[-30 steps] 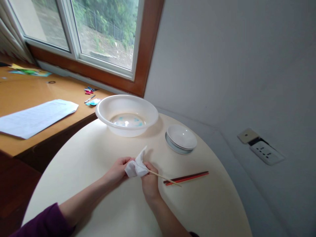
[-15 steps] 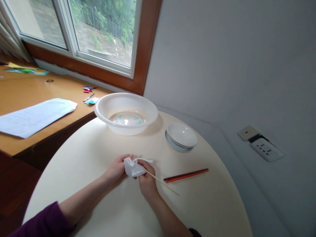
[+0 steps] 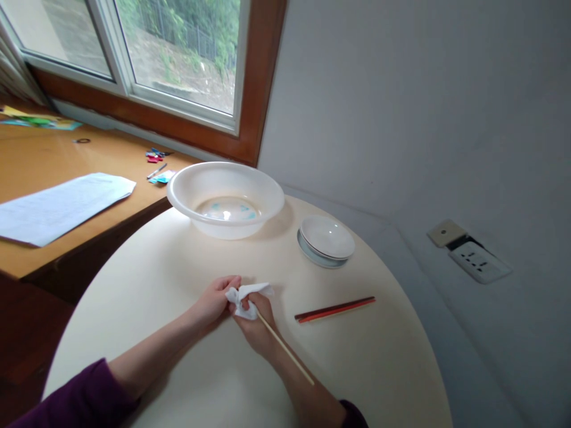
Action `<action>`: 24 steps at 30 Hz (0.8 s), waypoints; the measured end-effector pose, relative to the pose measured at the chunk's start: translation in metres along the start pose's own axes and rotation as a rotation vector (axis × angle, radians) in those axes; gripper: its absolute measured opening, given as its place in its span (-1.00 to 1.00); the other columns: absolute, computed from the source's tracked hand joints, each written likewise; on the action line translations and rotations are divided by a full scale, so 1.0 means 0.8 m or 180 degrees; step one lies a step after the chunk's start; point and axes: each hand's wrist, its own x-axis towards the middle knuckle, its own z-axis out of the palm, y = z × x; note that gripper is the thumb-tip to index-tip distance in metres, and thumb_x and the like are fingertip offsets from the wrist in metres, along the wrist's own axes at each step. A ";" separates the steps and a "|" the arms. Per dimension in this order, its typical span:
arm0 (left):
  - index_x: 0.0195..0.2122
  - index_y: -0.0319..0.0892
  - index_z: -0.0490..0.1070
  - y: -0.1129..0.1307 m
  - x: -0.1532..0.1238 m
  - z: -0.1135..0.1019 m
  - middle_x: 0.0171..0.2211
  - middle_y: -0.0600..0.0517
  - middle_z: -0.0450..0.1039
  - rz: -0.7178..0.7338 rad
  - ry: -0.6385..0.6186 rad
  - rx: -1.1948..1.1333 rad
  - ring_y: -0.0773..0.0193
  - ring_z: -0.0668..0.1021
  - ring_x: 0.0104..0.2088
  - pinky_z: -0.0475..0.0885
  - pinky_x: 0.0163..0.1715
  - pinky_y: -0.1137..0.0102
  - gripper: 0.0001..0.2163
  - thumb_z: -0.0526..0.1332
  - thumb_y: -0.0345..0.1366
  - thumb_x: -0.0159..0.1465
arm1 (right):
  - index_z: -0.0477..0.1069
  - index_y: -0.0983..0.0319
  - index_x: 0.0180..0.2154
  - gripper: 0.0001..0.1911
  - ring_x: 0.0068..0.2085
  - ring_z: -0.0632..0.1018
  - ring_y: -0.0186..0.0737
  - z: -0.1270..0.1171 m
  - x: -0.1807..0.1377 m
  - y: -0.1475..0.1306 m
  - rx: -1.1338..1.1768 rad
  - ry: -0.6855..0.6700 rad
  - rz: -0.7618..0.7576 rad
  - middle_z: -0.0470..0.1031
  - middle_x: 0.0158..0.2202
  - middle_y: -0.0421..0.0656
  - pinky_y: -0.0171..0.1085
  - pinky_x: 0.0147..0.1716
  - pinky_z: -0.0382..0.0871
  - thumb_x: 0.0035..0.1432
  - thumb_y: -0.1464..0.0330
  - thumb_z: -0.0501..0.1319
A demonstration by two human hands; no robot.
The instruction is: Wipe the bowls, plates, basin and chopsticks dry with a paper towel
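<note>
Over the round table, my right hand (image 3: pixel 257 326) is closed around a white tissue (image 3: pixel 247 297) wrapped on a pale wooden chopstick (image 3: pixel 285 348). The chopstick's bare end slants down to the right over my right forearm. My left hand (image 3: pixel 220 297) touches the tissue's left side, its fingers pinched together where the chopstick's other end lies hidden. To the right, several chopsticks (image 3: pixel 334 309) in dark brown, red and a pale colour lie side by side on the table.
A large white plastic basin (image 3: pixel 178 199) stands at the table's back. Right of it is a stack of small plates (image 3: pixel 328 236). At the left, a wooden desk (image 3: pixel 102 151) holds a large paper sheet (image 3: pixel 66 205) and small items. A wall socket (image 3: pixel 479 261) is at the right.
My right hand has turned and moved slightly left, closer to my left hand. The chopstick's free end has swung downward, and the tissue is more bunched. The view has shifted slightly.
</note>
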 end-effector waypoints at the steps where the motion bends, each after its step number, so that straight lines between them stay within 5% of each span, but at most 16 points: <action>1: -0.70 -0.21 0.24 0.000 -0.001 0.001 -0.76 0.03 0.39 0.0051 0.0041 -0.0013 0.42 0.31 -0.73 0.14 -0.69 0.51 -0.64 0.26 -0.06 0.01 | 0.02 0.17 -0.61 -0.73 -0.53 0.25 -0.37 0.001 0.001 0.001 0.0056 0.0002 -0.0006 0.18 -0.58 -0.30 -0.39 -0.55 0.14 -0.11 0.36 0.15; 6: -0.68 -0.20 0.22 0.005 0.001 0.000 -0.79 0.03 0.34 0.0201 0.0236 0.0077 0.40 0.32 -0.73 0.15 -0.69 0.49 -0.62 0.23 -0.01 0.02 | 0.01 0.16 -0.62 -0.75 -0.54 0.20 -0.36 0.002 0.001 -0.002 0.0100 0.0041 -0.0001 0.13 -0.60 -0.31 -0.38 -0.54 0.10 -0.15 0.41 0.13; 12: -0.69 -0.15 0.06 0.017 0.014 -0.019 -0.81 0.28 -0.04 0.0446 0.1125 0.0076 0.54 0.07 -0.79 -0.07 -0.77 0.54 -0.59 0.25 -0.04 -0.01 | -0.02 0.16 -0.65 -0.76 -0.57 0.18 -0.37 0.001 -0.010 0.000 -0.0071 -0.0322 -0.0192 0.11 -0.62 -0.31 -0.38 -0.59 0.06 -0.16 0.48 0.07; 19: -0.69 -0.15 0.05 0.021 0.020 -0.031 -0.78 0.27 -0.03 0.0655 0.1372 0.0087 0.54 0.07 -0.76 -0.03 -0.75 0.55 -0.61 0.24 -0.08 0.02 | 0.00 0.18 -0.68 -0.75 -0.59 0.21 -0.39 -0.009 -0.031 -0.022 -0.0760 -0.0480 -0.0643 0.12 -0.66 -0.31 -0.37 -0.55 0.09 -0.11 0.52 0.02; 24: -0.68 -0.16 0.07 0.019 0.020 -0.033 -0.78 0.26 -0.01 0.0653 0.1452 0.0133 0.54 0.10 -0.75 0.00 -0.75 0.55 -0.62 0.24 -0.07 0.01 | 0.14 0.16 -0.71 -0.75 -0.56 0.33 -0.32 -0.026 -0.061 -0.013 -0.1279 -0.0199 -0.0756 0.25 -0.67 -0.27 -0.36 -0.49 0.21 -0.08 0.47 0.08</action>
